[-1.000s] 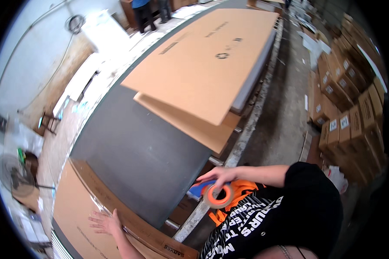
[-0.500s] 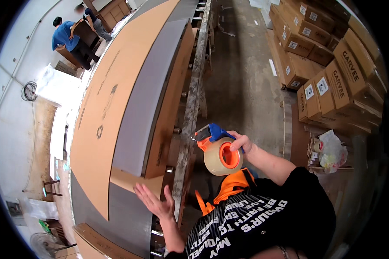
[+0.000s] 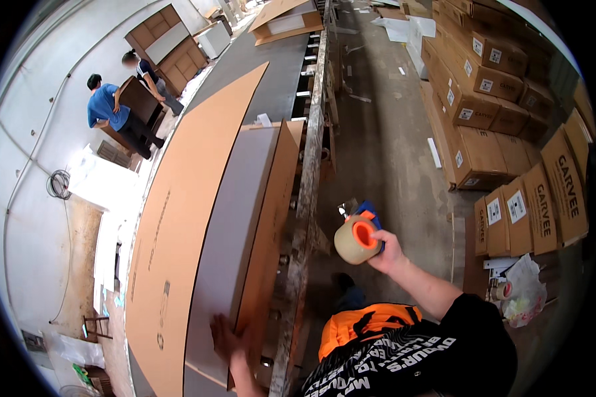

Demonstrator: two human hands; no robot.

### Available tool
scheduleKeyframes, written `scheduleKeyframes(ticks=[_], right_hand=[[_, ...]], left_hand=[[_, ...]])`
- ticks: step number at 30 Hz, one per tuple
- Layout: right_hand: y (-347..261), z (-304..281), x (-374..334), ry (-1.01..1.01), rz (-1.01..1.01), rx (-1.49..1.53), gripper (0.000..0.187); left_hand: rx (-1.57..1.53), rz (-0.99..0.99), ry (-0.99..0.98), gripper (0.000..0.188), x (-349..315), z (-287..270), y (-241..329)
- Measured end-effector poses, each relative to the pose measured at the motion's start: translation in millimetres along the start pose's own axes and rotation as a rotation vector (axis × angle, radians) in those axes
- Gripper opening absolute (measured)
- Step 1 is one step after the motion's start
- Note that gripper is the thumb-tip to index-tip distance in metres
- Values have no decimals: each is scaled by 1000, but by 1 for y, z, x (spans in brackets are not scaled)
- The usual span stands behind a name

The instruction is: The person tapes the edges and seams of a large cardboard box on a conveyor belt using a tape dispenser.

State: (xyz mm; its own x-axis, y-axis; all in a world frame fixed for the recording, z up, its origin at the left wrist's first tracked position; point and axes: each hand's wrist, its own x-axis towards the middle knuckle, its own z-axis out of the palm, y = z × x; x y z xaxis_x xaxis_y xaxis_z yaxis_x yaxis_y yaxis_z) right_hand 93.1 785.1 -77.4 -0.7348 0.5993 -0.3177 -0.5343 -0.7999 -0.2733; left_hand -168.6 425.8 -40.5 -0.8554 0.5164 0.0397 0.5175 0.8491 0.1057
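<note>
My right hand point(image 3: 389, 254) is closed around a blue and orange tape dispenser point(image 3: 365, 213). A wide roll of clear tape point(image 3: 348, 243) sits on the dispenser, held out over the aisle beside the line. My left hand point(image 3: 226, 341) lies with its fingers extended at the near end of a long open carton, by the edge of the pale grey-white sheet point(image 3: 228, 245) inside. The carton's large left flap point(image 3: 172, 245) stands out to the left, and its narrower right flap point(image 3: 269, 218) stands along the rail side.
The carton rests on a dark conveyor belt point(image 3: 261, 76) edged by a worn metal rail point(image 3: 309, 178). Farther along the belt lies another open carton point(image 3: 288, 30). Stacked cartons point(image 3: 487, 112) line the right side. Two people point(image 3: 116, 112) stand at the far left beside a brown panel.
My left hand has moved from beyond the carton's near end onto its near part. My right hand has carried the tape dispenser slightly right. The view takes in more of the far belt.
</note>
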Motion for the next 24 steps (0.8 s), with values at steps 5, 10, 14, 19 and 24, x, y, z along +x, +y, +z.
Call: scheduleKeyframes(ticks=[5,10,14,19,24], right_hand=[[-61,12,108,236,-170,-21,48],[-139,15,256,346,-369,-217,46],[-157,25,424,574,-516,-816,43],[-125,76,538,620,-404,-1231,51],[-101,83,528,272,-302,-1610,54]], left_hand=[[-3,-50,-91,89,-18,26,-34],[29,-102,-254,90,-9,15,5],[15,-3,-198,90,34,-13,75],[41,120,-157,90,97,-19,164],[47,137,-183,90,141,-21,202]])
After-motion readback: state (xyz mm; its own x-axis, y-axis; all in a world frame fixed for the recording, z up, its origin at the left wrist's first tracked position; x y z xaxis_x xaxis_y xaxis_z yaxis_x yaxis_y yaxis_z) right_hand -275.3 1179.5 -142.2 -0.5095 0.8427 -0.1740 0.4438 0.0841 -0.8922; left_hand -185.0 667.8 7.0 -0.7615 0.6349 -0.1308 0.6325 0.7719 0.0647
